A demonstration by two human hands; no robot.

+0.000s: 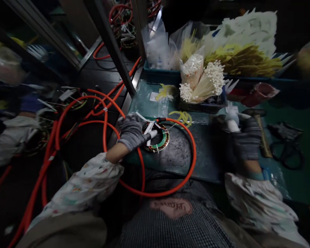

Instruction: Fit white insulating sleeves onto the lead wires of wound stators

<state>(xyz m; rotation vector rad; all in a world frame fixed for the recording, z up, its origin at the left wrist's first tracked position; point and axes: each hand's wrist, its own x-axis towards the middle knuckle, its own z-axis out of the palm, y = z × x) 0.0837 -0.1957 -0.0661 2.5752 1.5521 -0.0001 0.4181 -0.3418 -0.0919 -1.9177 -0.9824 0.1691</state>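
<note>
My left hand [134,131], in a grey striped glove with a pale thumb tip, grips the left side of a ring-shaped wire coil [165,139]. Its thumb lies across the white sleeves [147,133] on the coil's leads. A thick orange cable [193,151] joins the leads at a black-wrapped end and loops toward my lap. On the right, my right hand [246,137], gloved alike and blurred, is closed near the small dark tray. Something pale and rounded [231,119] shows at its fingers; I cannot tell what it is.
A hammer [264,137] and black-handled scissors [286,150] lie right of my right hand. Behind stand a bundle of white-tipped sticks [209,81], yellow strips [243,60] and a red cup [259,94]. More orange cables [55,137] and a co-worker's sleeve [12,137] are at left.
</note>
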